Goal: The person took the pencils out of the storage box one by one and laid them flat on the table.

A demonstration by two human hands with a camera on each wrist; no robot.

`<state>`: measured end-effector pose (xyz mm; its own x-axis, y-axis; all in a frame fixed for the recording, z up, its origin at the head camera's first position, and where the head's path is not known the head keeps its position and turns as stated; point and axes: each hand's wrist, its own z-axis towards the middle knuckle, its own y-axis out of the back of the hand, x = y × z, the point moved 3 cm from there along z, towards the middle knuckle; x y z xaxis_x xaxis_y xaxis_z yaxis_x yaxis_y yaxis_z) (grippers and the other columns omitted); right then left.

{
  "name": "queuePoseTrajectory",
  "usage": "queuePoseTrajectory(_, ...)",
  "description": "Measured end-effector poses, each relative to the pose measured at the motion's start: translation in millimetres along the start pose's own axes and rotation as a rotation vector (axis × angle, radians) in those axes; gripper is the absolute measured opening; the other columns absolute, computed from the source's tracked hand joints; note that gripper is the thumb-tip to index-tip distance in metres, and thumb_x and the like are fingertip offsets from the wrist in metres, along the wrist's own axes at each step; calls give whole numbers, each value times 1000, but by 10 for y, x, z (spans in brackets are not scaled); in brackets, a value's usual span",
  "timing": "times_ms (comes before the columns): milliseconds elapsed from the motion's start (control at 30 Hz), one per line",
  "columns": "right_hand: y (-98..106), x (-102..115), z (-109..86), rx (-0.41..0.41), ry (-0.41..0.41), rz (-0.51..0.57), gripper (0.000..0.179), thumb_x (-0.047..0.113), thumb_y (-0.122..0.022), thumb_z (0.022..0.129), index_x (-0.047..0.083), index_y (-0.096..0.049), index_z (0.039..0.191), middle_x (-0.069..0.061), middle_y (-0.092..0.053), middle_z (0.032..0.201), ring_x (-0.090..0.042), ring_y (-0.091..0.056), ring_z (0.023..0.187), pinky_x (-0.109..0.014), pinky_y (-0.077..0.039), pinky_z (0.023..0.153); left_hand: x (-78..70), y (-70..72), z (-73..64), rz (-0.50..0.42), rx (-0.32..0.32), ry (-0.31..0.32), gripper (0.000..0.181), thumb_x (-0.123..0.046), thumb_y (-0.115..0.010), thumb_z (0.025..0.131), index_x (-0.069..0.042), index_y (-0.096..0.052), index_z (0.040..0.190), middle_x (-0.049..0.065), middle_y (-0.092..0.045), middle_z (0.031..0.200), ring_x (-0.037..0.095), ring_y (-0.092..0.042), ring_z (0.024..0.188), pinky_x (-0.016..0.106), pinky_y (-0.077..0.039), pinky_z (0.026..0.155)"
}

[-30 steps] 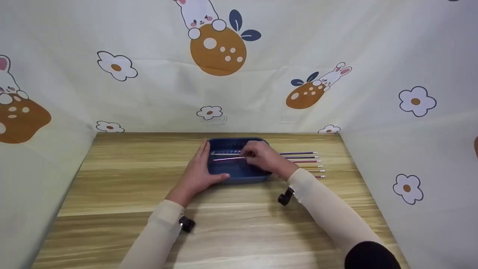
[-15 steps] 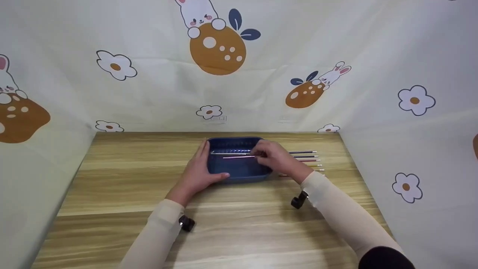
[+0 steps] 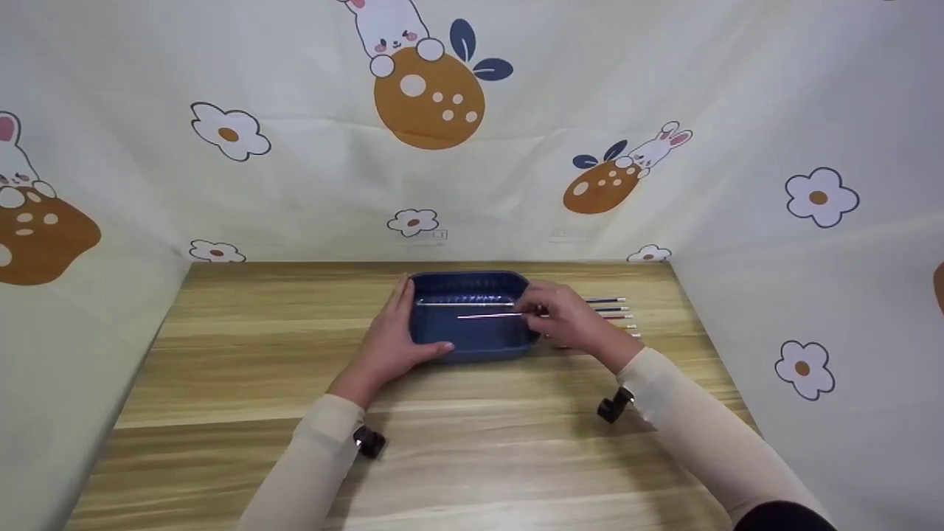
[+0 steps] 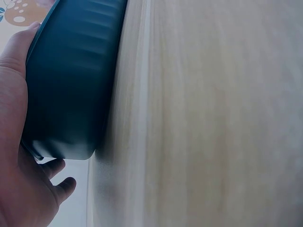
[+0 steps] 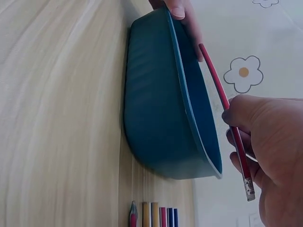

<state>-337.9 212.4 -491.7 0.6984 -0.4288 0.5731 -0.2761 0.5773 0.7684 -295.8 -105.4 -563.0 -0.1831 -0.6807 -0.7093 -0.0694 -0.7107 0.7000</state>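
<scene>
A red pencil [image 5: 218, 85] with a white eraser end is pinched between the thumb and fingers of my right hand [image 3: 564, 321]. In the head view its far end lies over the blue plastic bin [image 3: 479, 355]; the right wrist view shows it sloping past the bin's rim. My left hand [image 3: 387, 343] rests against the bin's left end, fingers straight along that side and thumb along the front rim. A thin pale strip [image 3: 464, 303], perhaps another pencil, runs along the bin's back inside. Several pencils [image 3: 608, 310] lie in a row right of the bin, partly hidden by my right hand.
The bin stands on a wood-grain table [image 3: 457, 442] near its back edge. A pale cloth [image 3: 295, 184] printed with rabbits and flowers hangs behind the table and along both sides. Pencil ends also show low in the right wrist view, beside the bin.
My right hand has moved right, drawing the red pencil along with it toward the bin's right end. My left hand and the bin have stayed in place.
</scene>
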Motion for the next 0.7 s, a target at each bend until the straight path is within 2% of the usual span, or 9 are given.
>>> queuePoseTrajectory(167, 40, -39, -112, -19, -4, 15, 17, -7, -75, 95, 1, -83, 107, -5, -75, 104, -20, -71, 94, -35, -62, 81, 5, -1, 4, 10, -3, -3, 143, -70, -92, 79, -7, -11, 178, 8, -3, 187, 38, -17, 168, 61, -26, 132)
queuePoseTrajectory(333, 99, -80, -218, -37, -3, 29, 17, -9, -75, 95, 0, -82, 107, -11, -75, 102, -20, -72, 93, -31, -61, 78, 1, -4, 4, -2, -3, 11, 142, -65, -94, 79, -9, -10, 179, 8, -3, 187, 38, -15, 169, 61, -24, 133)
queuePoseTrajectory(500, 185, -121, -322, -47, -47, 67, 15, -9, -76, 96, 1, -82, 106, -12, -76, 102, -24, -73, 91, -25, -56, 74, -3, 3, -4, -3, -1, 21, 142, -66, -94, 80, -10, -9, 179, 8, -2, 187, 38, -14, 169, 61, -22, 133)
queuePoseTrajectory(700, 299, -181, -437, -37, -77, 78, 19, -8, -77, 97, 9, -84, 105, -8, -76, 100, -22, -72, 88, -25, -55, 72, -2, -5, -6, -10, 3, 25, 142, -66, -94, 79, -11, -9, 179, 5, 0, 187, 38, -13, 169, 62, -22, 133)
